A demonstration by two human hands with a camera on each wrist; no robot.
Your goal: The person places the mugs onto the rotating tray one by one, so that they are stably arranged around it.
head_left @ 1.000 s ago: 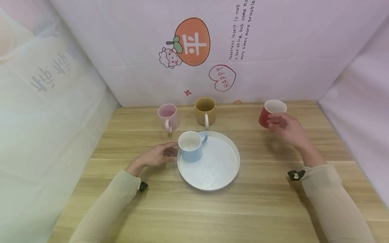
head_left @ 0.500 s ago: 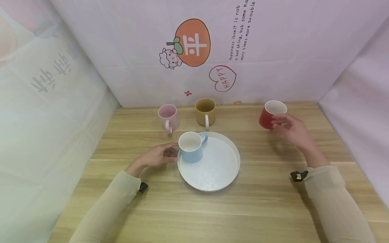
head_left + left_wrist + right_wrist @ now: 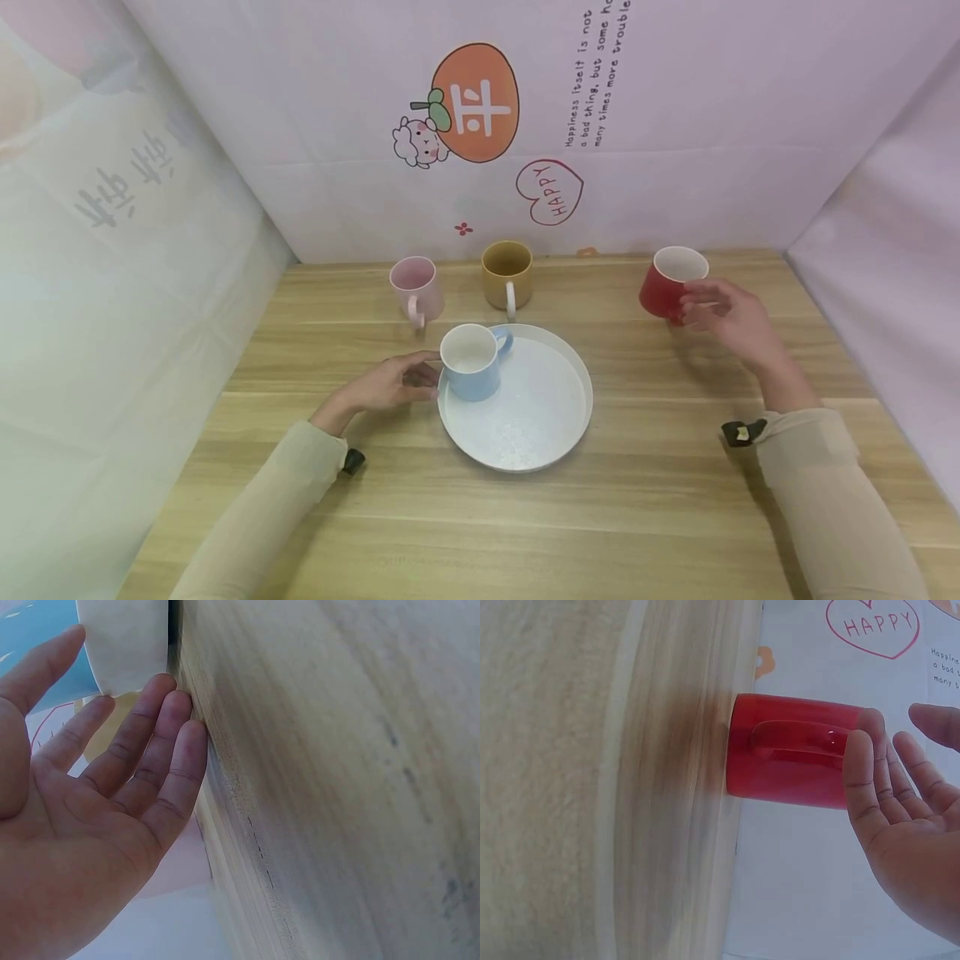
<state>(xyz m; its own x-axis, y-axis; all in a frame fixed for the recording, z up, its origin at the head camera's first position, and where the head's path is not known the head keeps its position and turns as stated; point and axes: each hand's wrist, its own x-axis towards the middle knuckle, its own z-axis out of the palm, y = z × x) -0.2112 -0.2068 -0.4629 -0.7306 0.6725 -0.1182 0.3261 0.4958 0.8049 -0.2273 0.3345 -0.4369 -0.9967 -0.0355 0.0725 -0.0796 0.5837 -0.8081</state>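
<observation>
A light blue mug (image 3: 474, 375) with a white inside stands on the left part of a round white tray (image 3: 540, 417), its handle facing right. At the tray's left rim is my left hand (image 3: 390, 382), fingers loosely spread and holding nothing. In the left wrist view its fingertips (image 3: 156, 684) come right up to the tray's pale side wall (image 3: 127, 645). A red mug (image 3: 662, 287) with a white inside stands upright at the back right. My right hand (image 3: 731, 325) hovers in front of it, fingers relaxed, overlapping its handle side. The right wrist view shows the red handle (image 3: 799, 739) beyond the fingers.
Along the back of the wooden table (image 3: 480, 533) stand a pink mug (image 3: 423, 300) and a mustard mug (image 3: 504, 283) with a white handle. Printed white cloth (image 3: 337, 192) hangs close behind the table's back edge and at both sides.
My right hand has drawn back slightly to the right from the red mug, so more of the mug shows. The left hand, tray and other mugs have stayed in place.
</observation>
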